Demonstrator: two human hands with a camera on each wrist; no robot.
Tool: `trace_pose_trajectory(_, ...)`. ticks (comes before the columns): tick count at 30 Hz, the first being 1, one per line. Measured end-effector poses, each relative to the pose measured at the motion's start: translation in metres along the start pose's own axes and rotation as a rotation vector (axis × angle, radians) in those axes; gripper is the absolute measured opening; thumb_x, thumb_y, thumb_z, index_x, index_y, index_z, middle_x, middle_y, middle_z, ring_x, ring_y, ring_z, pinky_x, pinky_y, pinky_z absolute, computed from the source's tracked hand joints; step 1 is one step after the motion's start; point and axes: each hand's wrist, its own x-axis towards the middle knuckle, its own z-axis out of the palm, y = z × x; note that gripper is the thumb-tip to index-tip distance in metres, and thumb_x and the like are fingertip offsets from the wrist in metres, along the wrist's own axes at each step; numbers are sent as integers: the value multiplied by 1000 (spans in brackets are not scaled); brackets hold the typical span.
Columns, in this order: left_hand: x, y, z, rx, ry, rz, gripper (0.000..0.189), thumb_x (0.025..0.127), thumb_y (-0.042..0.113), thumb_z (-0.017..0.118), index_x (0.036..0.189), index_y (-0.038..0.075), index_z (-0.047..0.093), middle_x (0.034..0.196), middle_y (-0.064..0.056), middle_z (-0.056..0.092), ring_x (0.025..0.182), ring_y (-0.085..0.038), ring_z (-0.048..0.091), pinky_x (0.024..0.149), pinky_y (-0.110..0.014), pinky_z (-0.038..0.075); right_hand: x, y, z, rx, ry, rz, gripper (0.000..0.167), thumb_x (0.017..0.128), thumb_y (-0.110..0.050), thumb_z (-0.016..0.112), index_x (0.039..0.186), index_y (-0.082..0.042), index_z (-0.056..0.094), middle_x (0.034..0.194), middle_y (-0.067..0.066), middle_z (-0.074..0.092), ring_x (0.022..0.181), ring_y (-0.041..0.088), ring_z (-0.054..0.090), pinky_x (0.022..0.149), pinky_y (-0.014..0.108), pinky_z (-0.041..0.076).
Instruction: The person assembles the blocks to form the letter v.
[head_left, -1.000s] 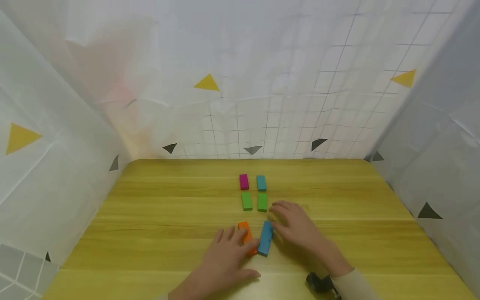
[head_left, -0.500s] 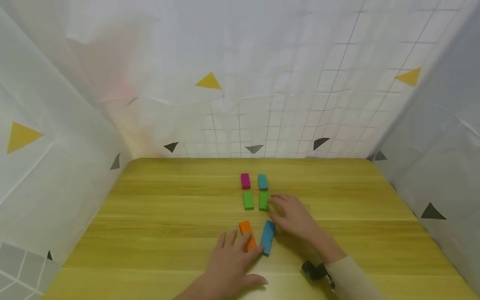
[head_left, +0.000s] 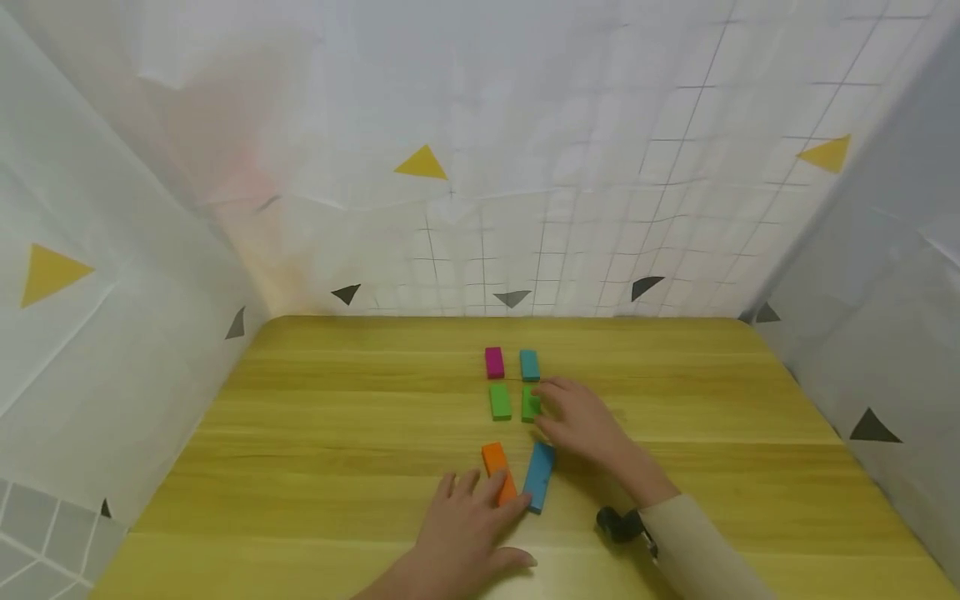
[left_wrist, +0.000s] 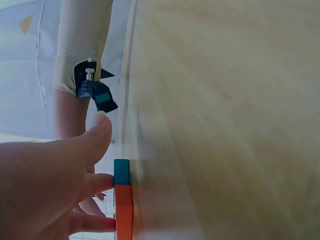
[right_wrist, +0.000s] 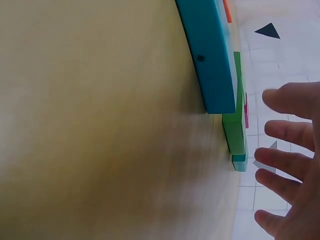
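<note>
Left hand [head_left: 465, 529]: clasping nothing; fingers spread, tips on the orange block [head_left: 495, 461] and, by the index finger, on the blue block [head_left: 540, 477].
Right hand [head_left: 581, 421]: holding nothing; fingers apart and loosely bent. They overlap the right green block [head_left: 528, 406] in the head view; contact is not established, the right wrist view showing a gap.
Orange and blue pair: on the table [head_left: 337, 433], closest of the six to its near edge, their near ends slanting together. Risk: a sideways slip of the left fingertips would probably skew both, light touch being the only restraint seen.
Green pair: farther in, the left green block [head_left: 500, 402] untouched. Risk: a pinch begun off-centre could turn the right one out of line with it.
Far pair: magenta block [head_left: 494, 363] and teal block [head_left: 529, 365], nearest the table's far edge. Risk: a push toward that edge could drive the right green block into the teal one, the gap being narrow.
Wrist camera [head_left: 621, 525]: black, low on the right arm. Risk: a sweep toward the table's left edge could knock the blue block.
</note>
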Motion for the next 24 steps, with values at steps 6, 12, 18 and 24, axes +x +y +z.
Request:
trace_pose_trajectory(6, 0, -1, 1, 7, 14, 10, 71, 85, 80, 40, 146, 44, 45, 150, -4, 48, 127, -38, 53, 101, -67, 41, 11, -3, -1, -34, -22, -1, 46, 86, -35, 74, 125, -11, 67, 131, 11, 65, 123, 34, 59, 107, 54, 43)
trace_pose_trajectory(12, -1, -1, -1, 2, -5, 11, 72, 84, 81, 42, 145, 44, 46, 150, -4, 48, 127, -37, 53, 101, -66, 41, 14, -3, 5, -44, -43, -7, 43, 82, -35, 76, 117, -12, 70, 127, 10, 66, 119, 33, 60, 105, 56, 43)
trace_pose_trajectory(18, -1, -1, -2, -3, -33, 14, 71, 85, 80, 42, 146, 45, 45, 151, -3, 48, 128, -34, 51, 102, -64, 41, 14, 1, 12, -24, -45, -1, 34, 78, -32, 77, 106, -15, 70, 126, 8, 66, 119, 31, 59, 104, 53, 45)
trace_pose_trajectory(24, 0, -2, -2, 6, -15, 26, 70, 85, 80, 41, 145, 45, 46, 149, -2, 50, 126, -31, 53, 101, -61, 43, 15, 2, 10, -7, -41, -10, 29, 76, -26, 78, 102, -17, 68, 123, 5, 66, 116, 30, 60, 101, 51, 47)
